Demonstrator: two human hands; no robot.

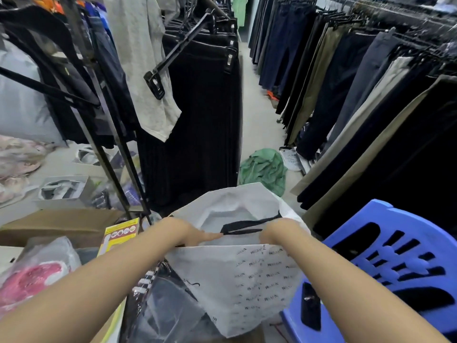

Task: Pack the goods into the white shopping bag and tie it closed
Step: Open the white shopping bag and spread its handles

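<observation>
Both forearms enter from 6 o'clock and meet at the mouth of the white shopping bag (247, 276), which sits low centre, just below the middle of the view. Printed lettering covers its near face; the mouth gapes upward.

Left hand (190, 232), at 9 o'clock of the bag's mouth: palm down over the near rim, fingers stretched flat toward the black strap (243, 227). Fingertips touch the strap's left end. Whether it pinches the rim or only rests on it, cannot tell.

Right hand (277, 231), at 3 o'clock of the mouth: fingers curled down over the near rim, clenched on the bag's edge. The black strap runs across the opening between the two hands.

At 7 o'clock of the bag, touching its lower side: dark goods in clear plastic wrap (168, 303), with a striped edge showing. Further toward 8 o'clock, a pink item in clear plastic (32, 280), partly behind the left forearm. A yellow card packet (118, 235) stands just beyond it, against a brown cardboard box (61, 224).

At 4 o'clock, a blue plastic stool (385, 268), slotted seat, touching the bag's right side.

Beyond the bag at 12 o'clock, a crumpled green garment (264, 169) lies on the floor (257, 95) of the aisle. Black pleated garments (197, 120) hang at 11 o'clock, with a grey T-shirt (143, 58) beside them. Racks of trousers (346, 82), navy, khaki and black, line the aisle from 1 to 3 o'clock. Far end of the aisle is blurred.
</observation>
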